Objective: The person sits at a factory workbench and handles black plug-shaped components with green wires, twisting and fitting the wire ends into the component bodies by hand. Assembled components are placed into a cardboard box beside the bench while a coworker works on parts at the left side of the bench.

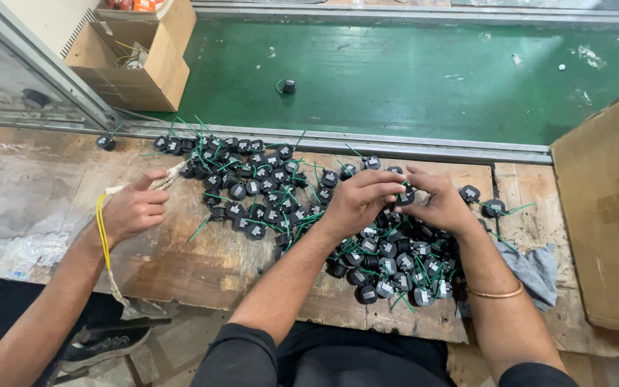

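Observation:
A heap of small black round components (266, 190) with thin green wire leads lies spread over a worn wooden bench (202, 265). My left hand (358, 201) and my right hand (440, 206) meet above the right part of the heap. The fingertips of both hands pinch a single black component (405, 194). More components (395, 276) lie under and in front of my wrists. At the left, another person's hand (134, 209) rests on the bench with a yellow and white cable (102, 233) in it, touching the heap's left edge.
A green conveyor belt (410, 79) runs behind a metal rail (395, 145), with one lone black component (289, 86) on it. A large cardboard box (603, 215) stands at the right, and an open one (134, 61) at the back left. A grey cloth (535, 269) lies by my right forearm.

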Tool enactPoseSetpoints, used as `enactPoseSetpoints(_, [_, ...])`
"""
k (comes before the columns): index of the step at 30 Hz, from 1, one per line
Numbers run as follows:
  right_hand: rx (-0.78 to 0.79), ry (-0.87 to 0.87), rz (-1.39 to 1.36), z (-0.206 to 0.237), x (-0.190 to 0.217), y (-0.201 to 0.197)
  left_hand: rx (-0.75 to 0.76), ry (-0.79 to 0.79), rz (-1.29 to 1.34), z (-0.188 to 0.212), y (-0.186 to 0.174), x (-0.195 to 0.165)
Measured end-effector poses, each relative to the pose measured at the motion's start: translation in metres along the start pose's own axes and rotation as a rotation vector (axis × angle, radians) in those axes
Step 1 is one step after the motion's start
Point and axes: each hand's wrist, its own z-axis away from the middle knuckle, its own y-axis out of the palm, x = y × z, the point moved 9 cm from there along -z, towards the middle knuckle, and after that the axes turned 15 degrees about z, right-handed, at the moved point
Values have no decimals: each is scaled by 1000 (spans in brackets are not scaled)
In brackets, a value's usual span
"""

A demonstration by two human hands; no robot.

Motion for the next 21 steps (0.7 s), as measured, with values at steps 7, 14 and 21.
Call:
enactPoseSetpoints(7, [-14,-111,136,-1,25,5,-191,-155,17,13,-6,24])
enactPoseSetpoints(14, [-76,-30,46,-2,22,-6,-131,-272,62,11,-6,39])
enactPoseSetpoints(21, [-155,-76,19,-13,42,-28,-178,-341,-665,6,-52,36])
